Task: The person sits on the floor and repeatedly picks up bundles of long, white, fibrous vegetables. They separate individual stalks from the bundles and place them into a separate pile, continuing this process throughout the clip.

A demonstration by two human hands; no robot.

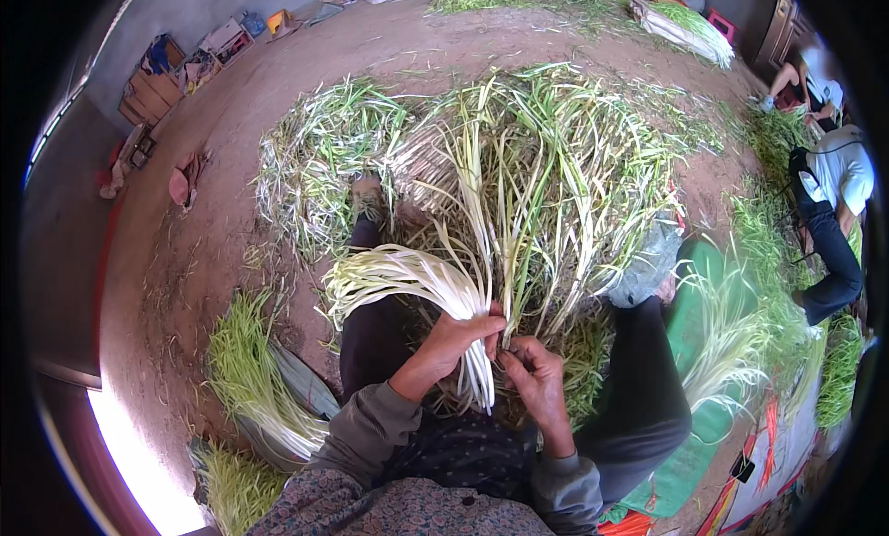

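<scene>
My left hand (451,341) is closed around a bunch of pale garlic chives (410,272). Their white stem ends hang below the fist, and the leaves droop to the left. Close beside it, my right hand (540,379) pinches the lower end of a few greener chive stalks (514,293) between thumb and fingers. The left fingertips are next to these stalks; whether they touch them is hard to see. Beyond both hands, between my legs, lies a large heap of loose chives (555,140) with green and withered leaves.
Trimmed chives lie in bunches at my left (257,376) and on a green sheet (701,286) at my right. A phone-like black object (742,468) lies near orange ties (769,439). Two people (833,181) sit at the far right. Boxes (149,95) line the back-left wall.
</scene>
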